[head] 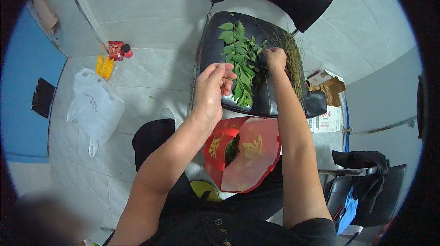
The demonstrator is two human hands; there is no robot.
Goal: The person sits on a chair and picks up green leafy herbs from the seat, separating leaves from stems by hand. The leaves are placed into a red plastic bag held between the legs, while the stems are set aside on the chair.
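Over a black leather-look chair seat (261, 103), my left hand (215, 84) hovers palm inward with its fingers loosely curled and apart. I see nothing in it. Beside it lies a pile of leafy green sprigs (243, 79), with broad leaves at the far end. My right hand (276, 58) is bunched at the right side of the greens, its fingertips close together. Whether they pinch a stem is too small to tell. A bundle of thin, brownish-green stalks (292, 58) lies along the seat's right side, partly behind my right forearm.
Below the seat, a red gift bag (254, 153) with gold print holds some greenery (232, 148). On the left floor are a white plastic bag (96, 94), corn cobs (105, 67) and a red-labelled jar (127, 50). An open cardboard box (335, 86) stands right. A blurred head shows lower left.
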